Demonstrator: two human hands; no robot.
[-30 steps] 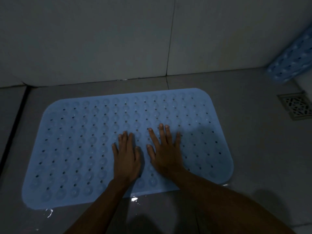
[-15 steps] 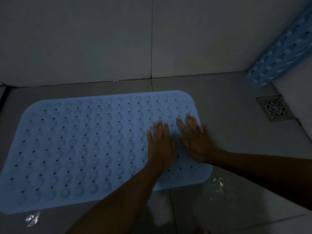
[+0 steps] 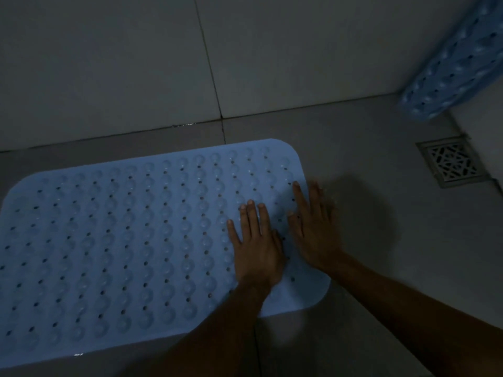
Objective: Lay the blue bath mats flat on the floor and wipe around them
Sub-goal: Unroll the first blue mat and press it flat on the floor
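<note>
A light blue bath mat (image 3: 130,240) with rows of bumps and small holes lies flat on the grey tiled floor. My left hand (image 3: 257,243) presses flat on its right part, fingers straight. Beside it my right hand (image 3: 315,229) lies flat across the mat's right edge, its outer fingers reaching onto the floor. A second blue bath mat (image 3: 457,63) leans against the wall at the upper right, partly cut off by the frame.
A square metal floor drain (image 3: 453,164) sits in the floor at the right, below the leaning mat. A tiled wall (image 3: 136,63) rises right behind the flat mat. Bare wet floor (image 3: 381,254) lies between the mat and the drain.
Both hands have slid rightward over the mat, from its middle to its right edge. The view has followed them to the right.
</note>
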